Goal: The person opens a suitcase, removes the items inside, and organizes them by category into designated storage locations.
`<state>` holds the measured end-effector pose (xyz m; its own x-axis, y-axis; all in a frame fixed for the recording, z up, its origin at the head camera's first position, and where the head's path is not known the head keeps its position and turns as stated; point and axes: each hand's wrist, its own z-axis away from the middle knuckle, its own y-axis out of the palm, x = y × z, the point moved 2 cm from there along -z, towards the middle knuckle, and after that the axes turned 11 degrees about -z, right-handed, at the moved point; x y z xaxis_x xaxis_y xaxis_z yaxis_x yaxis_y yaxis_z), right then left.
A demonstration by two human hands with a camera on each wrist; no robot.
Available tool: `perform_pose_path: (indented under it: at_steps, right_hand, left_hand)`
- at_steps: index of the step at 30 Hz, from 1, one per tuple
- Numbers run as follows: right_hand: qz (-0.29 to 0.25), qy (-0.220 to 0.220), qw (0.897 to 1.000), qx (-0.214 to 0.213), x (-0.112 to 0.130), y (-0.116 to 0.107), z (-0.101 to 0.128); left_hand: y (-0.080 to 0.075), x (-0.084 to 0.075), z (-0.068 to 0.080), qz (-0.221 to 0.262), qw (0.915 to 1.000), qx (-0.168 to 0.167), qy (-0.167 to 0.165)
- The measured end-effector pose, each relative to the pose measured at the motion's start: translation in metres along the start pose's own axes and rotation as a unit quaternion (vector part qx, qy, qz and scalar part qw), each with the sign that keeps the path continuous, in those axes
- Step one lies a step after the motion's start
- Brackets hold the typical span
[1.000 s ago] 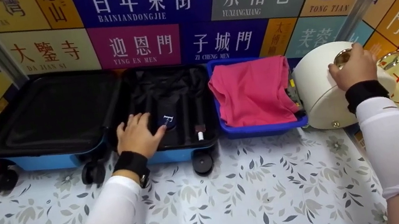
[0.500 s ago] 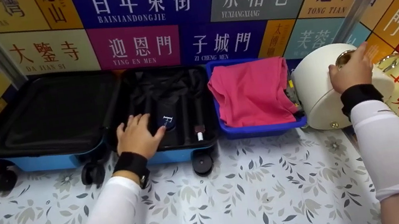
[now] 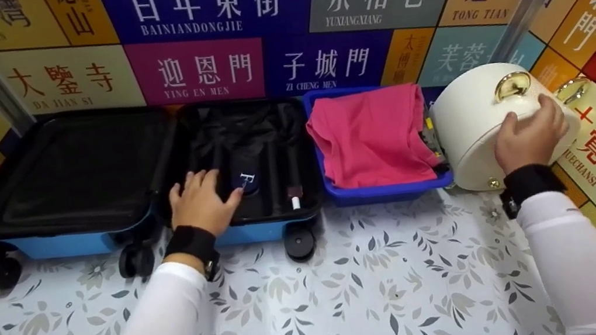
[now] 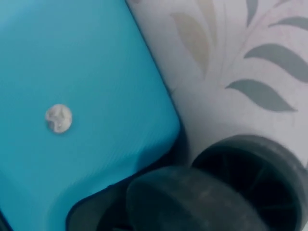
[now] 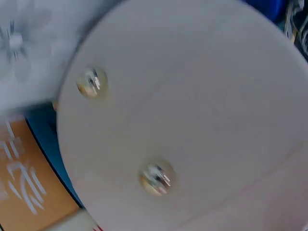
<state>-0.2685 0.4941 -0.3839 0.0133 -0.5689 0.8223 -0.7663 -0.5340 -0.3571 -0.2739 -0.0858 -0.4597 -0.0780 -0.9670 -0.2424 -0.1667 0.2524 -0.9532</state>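
In the head view my left hand (image 3: 202, 204) rests over the near rim of the right half of an opened suitcase (image 3: 263, 232), its fingers spread and thumb reaching over the black lining. The left wrist view shows the suitcase's blue shell (image 4: 96, 72) and black wheels (image 4: 192, 202). At the right, my right hand (image 3: 531, 137) is at the front of a round white case (image 3: 466, 124), below its gold handle (image 3: 511, 85), thumb and fingers loosely bent. The case's flat round face carries gold studs (image 5: 157, 177) in the right wrist view.
A blue basket (image 3: 390, 192) with a folded pink cloth (image 3: 373, 138) stands between suitcase and white case. The suitcase's other half (image 3: 80, 170) lies at the left. Behind runs a sign-covered wall (image 3: 203, 66); a floral surface (image 3: 295, 309) spreads in front.
My right hand has come away from beside the gold handle, down and toward me along the case's front. My left hand stays put on the suitcase; the view has shifted slightly.
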Motion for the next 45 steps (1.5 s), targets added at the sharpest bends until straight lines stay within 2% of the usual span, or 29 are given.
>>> perform_pose_path:
  at_steps: [3, 6, 9, 15, 18, 28, 45]
  right_hand:
    - [-0.003, 0.067, 0.997, -0.028, -0.011, -0.005, 0.008]
    - [-0.001, 0.148, 0.989, -0.011, -0.019, -0.010, 0.008]
    - [-0.007, 0.186, 0.982, 0.004, -0.027, -0.014, 0.004]
    - [-0.033, 0.192, 0.981, -0.015, -0.034, -0.025, -0.005]
    - [-0.045, 0.204, 0.978, -0.011, -0.036, -0.028, -0.008]
    - [-0.053, 0.200, 0.978, -0.024, -0.035, -0.033, -0.004]
    - [-0.131, 0.208, 0.964, -0.104, -0.039, -0.041, 0.012]
  left_hand:
    - [-0.003, 0.003, -0.001, 0.007, 1.0000, 0.000, -0.002]
    - [-0.005, 0.005, 0.000, 0.006, 1.0000, 0.002, -0.004]
    - [-0.006, 0.005, 0.001, 0.005, 1.0000, -0.002, -0.001]
    - [-0.008, 0.000, 0.003, -0.003, 1.0000, -0.006, 0.005]
    - [-0.009, 0.000, 0.003, -0.008, 1.0000, -0.004, 0.003]
    - [-0.009, 0.000, -0.001, -0.011, 0.9998, 0.015, -0.008]
    - [-0.012, 0.002, 0.000, -0.015, 0.9998, 0.016, 0.000]
